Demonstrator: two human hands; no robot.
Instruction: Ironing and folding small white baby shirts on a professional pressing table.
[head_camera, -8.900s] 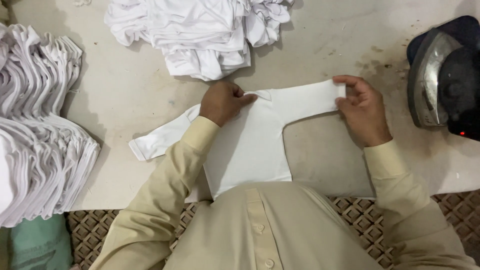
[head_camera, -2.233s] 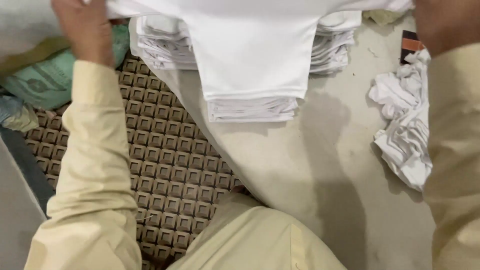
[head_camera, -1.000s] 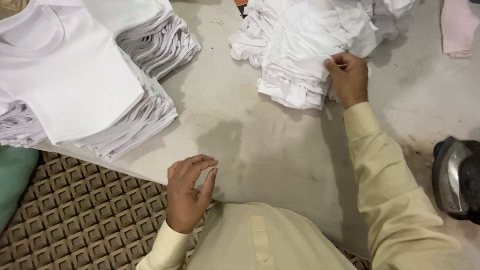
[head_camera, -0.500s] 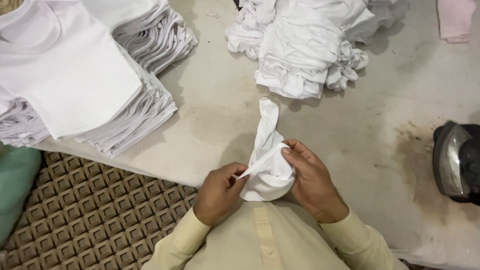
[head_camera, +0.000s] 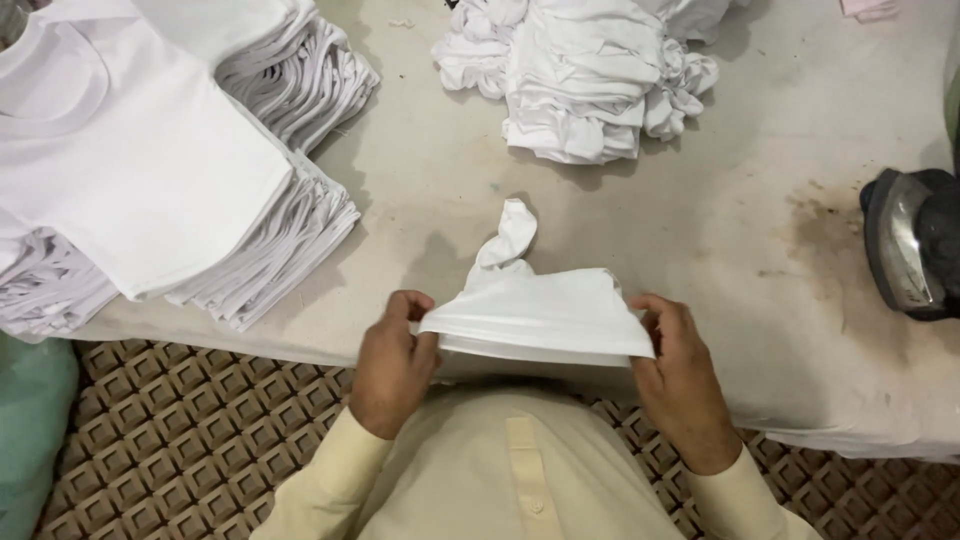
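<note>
White garment (head_camera: 535, 318) held stretched at desk (head_camera: 800, 150) edge, 6 o'clock; left hand (head_camera: 392, 372) and right hand (head_camera: 678, 375) pinched on its ends. Twisted sleeve at 12 o'clock could be creased in.

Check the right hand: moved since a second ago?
Yes. The right hand has left the loose shirt pile and come back toward the body, now gripping the white shirt at the table edge.
</note>
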